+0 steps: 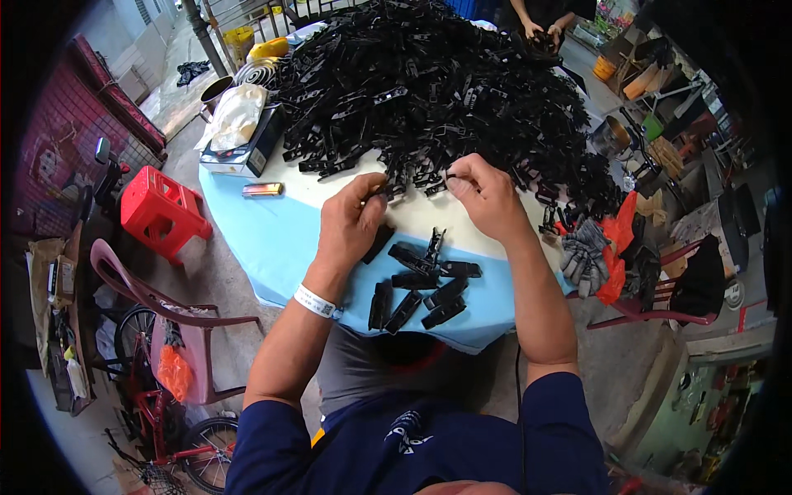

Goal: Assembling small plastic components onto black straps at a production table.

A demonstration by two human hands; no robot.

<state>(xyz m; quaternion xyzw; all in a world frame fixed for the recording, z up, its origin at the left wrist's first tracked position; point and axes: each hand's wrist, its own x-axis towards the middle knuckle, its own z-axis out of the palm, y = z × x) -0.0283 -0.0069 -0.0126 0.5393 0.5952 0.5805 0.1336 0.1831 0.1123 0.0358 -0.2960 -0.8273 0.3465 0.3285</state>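
The fingers of the left hand mostly hide the dark bit they pinch, and the dark piece in the right hand is too small for us to identify. The left hand partly covers 1 black part. The top edge cuts off the co-worker; a pale bag hides much of a box from us.

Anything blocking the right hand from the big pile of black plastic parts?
Nothing visible. The right hand is at the near edge of the pile of black plastic parts, with nothing else seen between. The grey gloves lie to the right of the forearm, out of that path.
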